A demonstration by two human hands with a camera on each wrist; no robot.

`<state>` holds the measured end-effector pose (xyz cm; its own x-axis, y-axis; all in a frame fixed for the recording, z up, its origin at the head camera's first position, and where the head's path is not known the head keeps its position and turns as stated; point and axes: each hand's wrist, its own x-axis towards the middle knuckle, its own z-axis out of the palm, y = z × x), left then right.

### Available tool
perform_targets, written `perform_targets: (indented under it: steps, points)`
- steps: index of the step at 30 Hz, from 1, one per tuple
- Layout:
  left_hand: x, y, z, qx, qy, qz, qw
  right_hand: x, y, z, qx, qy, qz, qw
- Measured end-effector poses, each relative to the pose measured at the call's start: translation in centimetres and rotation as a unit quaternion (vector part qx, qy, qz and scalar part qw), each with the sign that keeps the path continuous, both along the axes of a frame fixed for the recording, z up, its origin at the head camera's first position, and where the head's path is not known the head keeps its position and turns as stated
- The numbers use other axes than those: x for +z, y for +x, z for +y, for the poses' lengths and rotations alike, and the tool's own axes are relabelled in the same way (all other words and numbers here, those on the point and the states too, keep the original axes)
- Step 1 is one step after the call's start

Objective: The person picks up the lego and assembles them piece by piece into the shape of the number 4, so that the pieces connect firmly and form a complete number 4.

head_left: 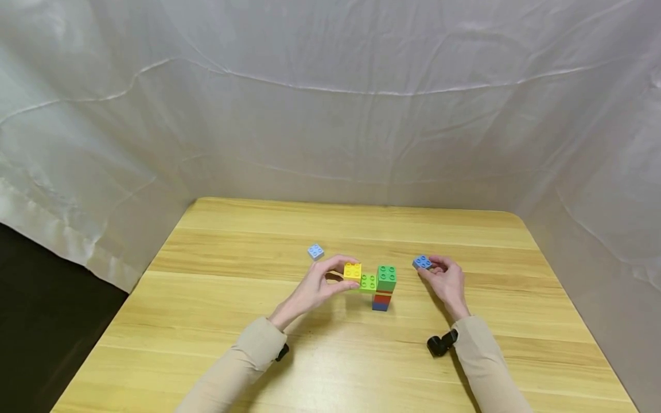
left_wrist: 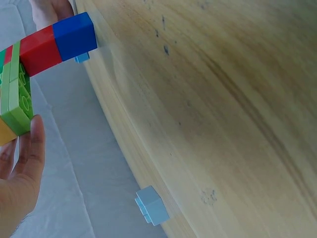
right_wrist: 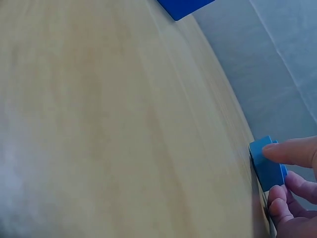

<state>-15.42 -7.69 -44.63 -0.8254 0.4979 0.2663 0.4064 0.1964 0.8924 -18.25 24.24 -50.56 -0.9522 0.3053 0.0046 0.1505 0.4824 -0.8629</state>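
Brace the tower (head_left: 384, 285) gently, left hand (head_left: 314, 284) pinching the yellow block (head_left: 352, 273), right hand (head_left: 447, 281) gripping the blue block (head_left: 422, 263) at the tower's two o'clock.

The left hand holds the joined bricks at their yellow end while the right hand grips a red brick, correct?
The right hand grips a blue brick, not a red one, as the head view shows; the left hand is as you say.

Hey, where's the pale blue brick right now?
In the head view, the pale blue brick lies on the table just beyond the left hand, and left of the yellow brick that hand holds.
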Motion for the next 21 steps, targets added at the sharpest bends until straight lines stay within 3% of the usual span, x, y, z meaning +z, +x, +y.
perform_targets:
  steps: [13,21]
  points:
    - [0.05,-0.03,0.09,0.001,0.000,-0.003,1.0000,0.15,0.45,-0.07,-0.011,-0.055,0.036,0.9978]
    - [0.00,-0.08,0.07,0.004,-0.005,0.005,1.0000,0.80,1.03,-0.62,-0.006,-0.139,0.058,0.9886]
